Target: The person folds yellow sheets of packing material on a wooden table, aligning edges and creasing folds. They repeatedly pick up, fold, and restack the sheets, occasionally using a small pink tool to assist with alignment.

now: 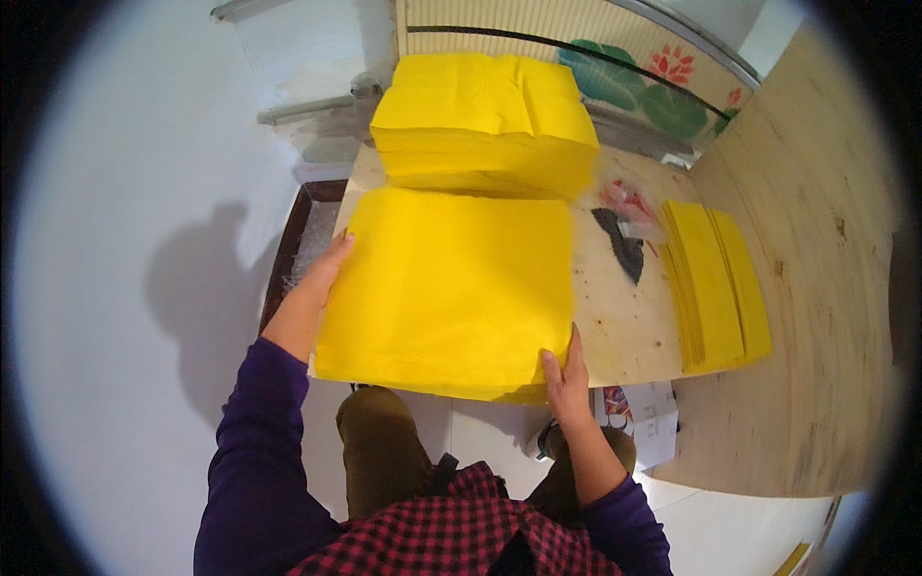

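Observation:
A flat stack of large yellow sheets point(451, 288), paper-like or felt-like, lies at the near side of the wooden table. My left hand point(329, 267) holds its left edge, with most fingers hidden under or behind the sheets. At the near right corner my right hand point(567, 382) grips the edge, thumb toward the top and a finger along the side. Just beyond stands a taller pile of yellow sheets point(490, 120), its top creased. Farther right, folded yellow sheets point(715, 288) lie in a narrow bundle.
On the tabletop point(619, 331), a dark cloth strip point(622, 245) lies beside a crumpled clear-and-red plastic piece point(629, 200). A wooden panel point(807, 269) rises at the right. Left of the table sits a dark-rimmed box point(298, 221); a white printed box point(653, 422) is below.

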A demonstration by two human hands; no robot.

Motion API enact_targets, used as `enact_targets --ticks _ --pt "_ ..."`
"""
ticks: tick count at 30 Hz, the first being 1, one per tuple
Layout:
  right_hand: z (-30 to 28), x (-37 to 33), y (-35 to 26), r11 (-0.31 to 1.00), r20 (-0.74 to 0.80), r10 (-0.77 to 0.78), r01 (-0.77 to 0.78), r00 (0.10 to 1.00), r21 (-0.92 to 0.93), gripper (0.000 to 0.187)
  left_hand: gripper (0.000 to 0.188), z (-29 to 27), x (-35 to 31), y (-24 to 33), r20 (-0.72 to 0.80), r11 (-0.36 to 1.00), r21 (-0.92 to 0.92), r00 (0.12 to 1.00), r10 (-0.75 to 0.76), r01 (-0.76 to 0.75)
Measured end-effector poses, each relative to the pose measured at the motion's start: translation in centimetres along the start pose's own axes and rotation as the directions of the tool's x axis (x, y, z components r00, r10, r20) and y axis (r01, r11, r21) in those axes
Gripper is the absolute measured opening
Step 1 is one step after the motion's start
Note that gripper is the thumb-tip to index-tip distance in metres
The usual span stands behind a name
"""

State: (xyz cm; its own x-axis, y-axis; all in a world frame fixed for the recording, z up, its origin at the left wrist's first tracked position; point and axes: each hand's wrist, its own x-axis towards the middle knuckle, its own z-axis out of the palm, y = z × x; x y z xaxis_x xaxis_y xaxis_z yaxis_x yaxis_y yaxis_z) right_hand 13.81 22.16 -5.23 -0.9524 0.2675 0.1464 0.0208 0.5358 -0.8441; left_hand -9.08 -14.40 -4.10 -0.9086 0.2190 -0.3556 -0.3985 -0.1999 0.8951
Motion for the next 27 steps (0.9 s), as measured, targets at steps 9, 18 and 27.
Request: enact_targets --ticks 9,18,27 --pt "-5.0 -2.3 -0.7 0.951 -0.042 0.208 -0.192 0.977 0.243 0.068 0.069 -3.4 -6.8 0.0 -0.093 0.905 0.421 0.989 0.116 -0.066" --pt "-2.5 -10.8 2.7 0.652 0.045 0.532 -0.443 0.846 0.616 0.057 0.082 -3.2 -14.2 -2.0 -0.307 0.946 0.295 0.925 0.223 -0.131" --pt "0.9 -8.1 4.8 0.176 0.357 0.53 -0.511 0.769 0.841 0.038 0.046 0.4 -18.4 -9.7 -0.422 0.96 -0.123 0.889 0.178 -0.251"
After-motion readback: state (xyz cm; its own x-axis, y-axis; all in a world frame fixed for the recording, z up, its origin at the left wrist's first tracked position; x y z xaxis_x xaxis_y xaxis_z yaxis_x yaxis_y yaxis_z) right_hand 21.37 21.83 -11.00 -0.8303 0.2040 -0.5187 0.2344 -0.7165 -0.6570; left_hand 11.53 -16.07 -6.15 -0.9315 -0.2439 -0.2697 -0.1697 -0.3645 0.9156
